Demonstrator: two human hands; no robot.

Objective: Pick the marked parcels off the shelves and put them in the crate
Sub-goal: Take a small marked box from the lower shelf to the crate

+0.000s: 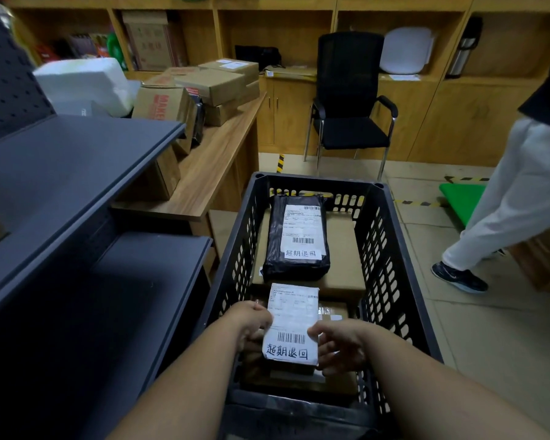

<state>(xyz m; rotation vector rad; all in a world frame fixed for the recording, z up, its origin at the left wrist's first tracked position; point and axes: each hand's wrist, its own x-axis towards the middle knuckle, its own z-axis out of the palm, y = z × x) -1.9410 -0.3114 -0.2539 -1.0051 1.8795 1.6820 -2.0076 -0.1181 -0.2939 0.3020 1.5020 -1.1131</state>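
A black slotted crate stands on the floor in front of me. At its near end I hold a parcel with a white label and handwritten marks: my left hand grips its left edge and my right hand its right edge. Both hands are inside the crate, with the parcel over brown boxes at the bottom. Farther in, a black bag parcel with a similarly marked label lies on a brown cardboard box.
Dark grey shelves run along my left. Behind them a wooden desk carries cardboard boxes and white foam. A black chair stands by wooden cabinets. A person in white trousers walks at right, near a green cart.
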